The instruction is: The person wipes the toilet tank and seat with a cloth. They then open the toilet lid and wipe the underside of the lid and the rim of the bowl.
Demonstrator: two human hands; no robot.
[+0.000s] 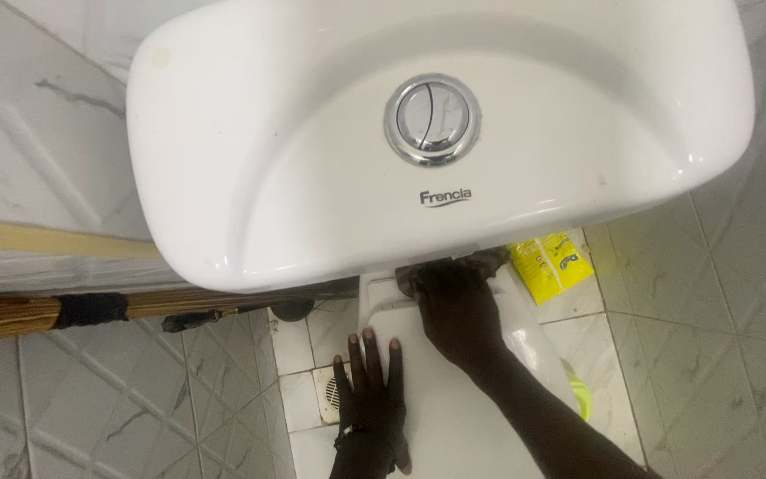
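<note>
A yellow packet (551,263), flat and roughly rectangular with dark and white print, lies on the tiled floor (720,355) just beyond the cistern's front edge. A small dark label (445,197) sits on the white cistern (250,151) lid below the round chrome button (432,119).

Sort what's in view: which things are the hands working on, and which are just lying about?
In hand:
- toilet cistern, white, flush button on top
- toilet body below it
- right hand pressing a dark cloth under the cistern
- left hand flat on the toilet body

Lying about:
- yellow packet
- broom
- floor drain
</note>
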